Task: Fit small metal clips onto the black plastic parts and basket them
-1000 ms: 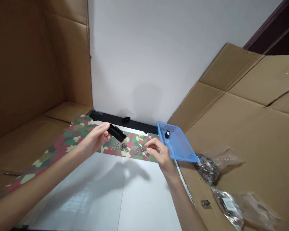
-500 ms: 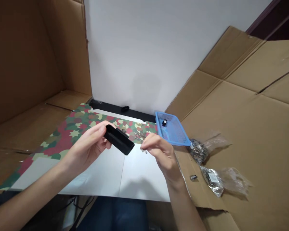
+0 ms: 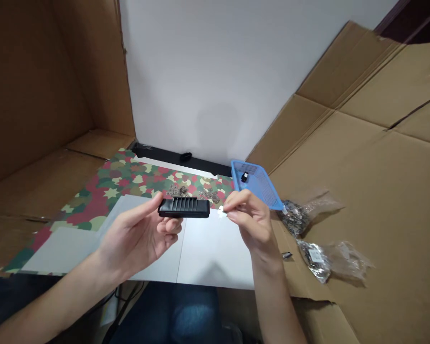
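My left hand (image 3: 136, 234) grips a black plastic housing (image 3: 184, 207) by its left end, thumb on top and fingers beneath. The housing lies level, with a row of ribs and slots facing me. To its right, my right hand (image 3: 249, 217) pinches a small, shiny metal piece (image 3: 222, 212) between thumb and fingertips; its exact kind is too small to make out. A short gap separates the piece from the housing's right end. Behind the housing, two piles of tiny metal parts, a left pile (image 3: 177, 191) and a right pile (image 3: 209, 195), lie on the camouflage-patterned sheet (image 3: 111, 192).
A blue plastic basket (image 3: 267, 187) at the back right contains a black part (image 3: 244, 177). Clear bags of metal parts (image 3: 295, 217) lie on cardboard (image 3: 372, 200) at right, near a small metal object (image 3: 287, 255). Another black piece (image 3: 185, 156) sits by the wall.
The black housing has turned from tilted, hollow side showing, to level with its ribbed side showing. My right hand has shifted slightly right with the metal piece.
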Motion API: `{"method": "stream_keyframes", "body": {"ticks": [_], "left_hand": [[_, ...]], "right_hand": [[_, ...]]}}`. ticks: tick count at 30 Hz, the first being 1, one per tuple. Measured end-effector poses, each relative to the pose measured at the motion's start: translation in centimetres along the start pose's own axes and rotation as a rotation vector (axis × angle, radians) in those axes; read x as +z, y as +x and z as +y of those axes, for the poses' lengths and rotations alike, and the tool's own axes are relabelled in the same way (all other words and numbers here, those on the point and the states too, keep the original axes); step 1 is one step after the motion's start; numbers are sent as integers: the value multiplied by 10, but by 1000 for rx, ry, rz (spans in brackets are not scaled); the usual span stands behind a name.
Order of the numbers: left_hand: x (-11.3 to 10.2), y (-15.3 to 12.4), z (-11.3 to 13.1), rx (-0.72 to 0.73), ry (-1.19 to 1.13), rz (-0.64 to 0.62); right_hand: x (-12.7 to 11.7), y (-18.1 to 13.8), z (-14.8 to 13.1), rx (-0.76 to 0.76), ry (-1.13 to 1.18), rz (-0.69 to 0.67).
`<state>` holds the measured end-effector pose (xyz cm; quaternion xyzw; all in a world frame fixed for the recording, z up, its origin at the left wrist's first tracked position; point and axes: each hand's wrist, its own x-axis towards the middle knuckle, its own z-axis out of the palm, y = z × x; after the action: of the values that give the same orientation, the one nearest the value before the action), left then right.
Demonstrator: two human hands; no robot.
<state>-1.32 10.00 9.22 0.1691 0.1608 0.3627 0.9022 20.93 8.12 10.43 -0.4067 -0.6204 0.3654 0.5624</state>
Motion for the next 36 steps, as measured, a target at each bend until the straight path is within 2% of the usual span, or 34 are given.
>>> {"method": "stream_keyframes", "body": {"ticks": [6, 10, 12, 17, 19, 22, 25, 30, 33, 36], "left_hand": [[3, 4, 0, -217, -333, 14], [0, 7, -2, -203, -304, 38], [-3, 8, -5, -108, -151, 68], [-8, 8, -11, 339, 397, 93], [-8, 7, -10, 391, 500, 85], [-8, 9, -12, 288, 462, 113], [-9, 13, -18, 136, 292, 138], [-11, 20, -35, -110, 21, 11], [-12, 20, -42, -193, -43, 31], [-12, 19, -46, -225, -92, 66]], "right_hand": [[-2, -4, 4, -43, -20, 36], [-2, -7, 2, -64, -56, 61], [-1, -9, 0, -83, -75, 73], [1, -13, -2, -141, -120, 147], [3, -14, 0, -160, -108, 173], [6, -16, 3, -211, -82, 156], [9, -19, 6, -300, -120, 115], [17, -22, 6, -560, -430, 31], [22, -21, 6, -648, -560, -18], [27, -21, 8, -644, -633, -47]]}}
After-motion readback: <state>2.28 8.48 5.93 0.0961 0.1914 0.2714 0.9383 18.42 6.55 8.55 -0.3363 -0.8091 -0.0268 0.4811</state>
